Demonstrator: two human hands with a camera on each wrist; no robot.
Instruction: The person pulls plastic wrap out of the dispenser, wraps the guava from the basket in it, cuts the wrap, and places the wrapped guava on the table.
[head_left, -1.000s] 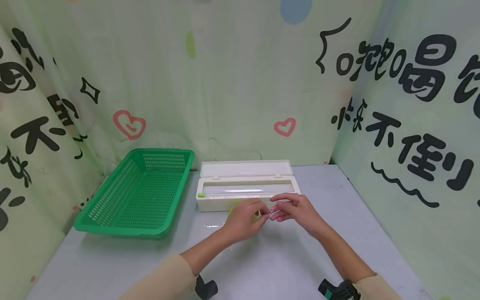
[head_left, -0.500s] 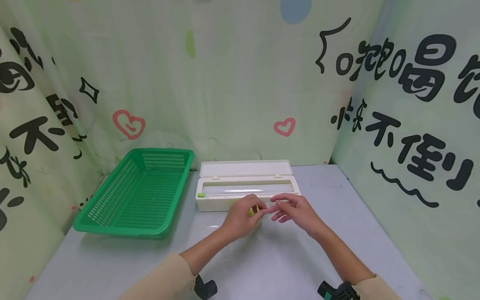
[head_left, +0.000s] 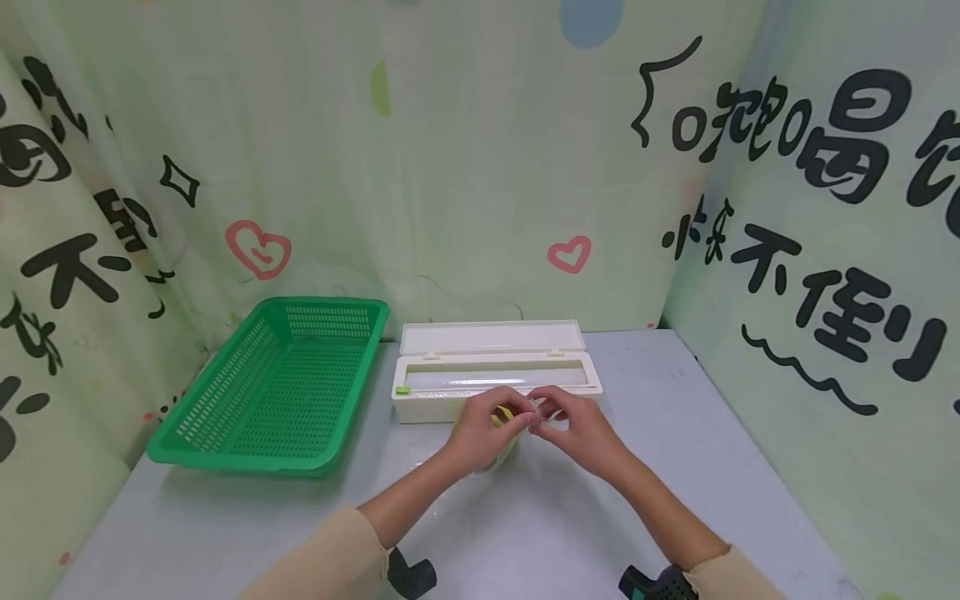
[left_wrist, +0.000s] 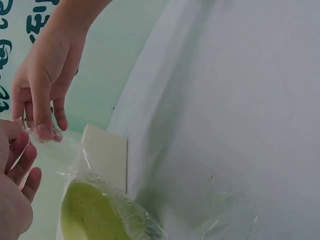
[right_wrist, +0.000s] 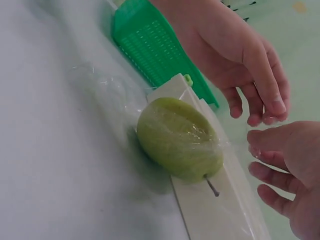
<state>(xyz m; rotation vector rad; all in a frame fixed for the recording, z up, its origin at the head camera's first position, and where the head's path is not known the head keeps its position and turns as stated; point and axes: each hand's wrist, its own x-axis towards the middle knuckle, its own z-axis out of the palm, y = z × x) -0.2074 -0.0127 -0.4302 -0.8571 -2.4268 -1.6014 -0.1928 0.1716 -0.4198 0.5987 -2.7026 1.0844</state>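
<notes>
In left wrist view, pear (left_wrist: 91, 212) cut off, clear film (left_wrist: 137, 216) faint at fingers (left_wrist: 32, 185)

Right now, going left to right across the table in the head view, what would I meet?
Green basket → left hand → right hand. The white box is left out: it reaches behind both hands.

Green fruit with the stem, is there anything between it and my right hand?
Yes, clear plastic film: it covers part of the green fruit and stretches toward your right hand, whose fingertips pinch it. I see nothing else between them.
</notes>
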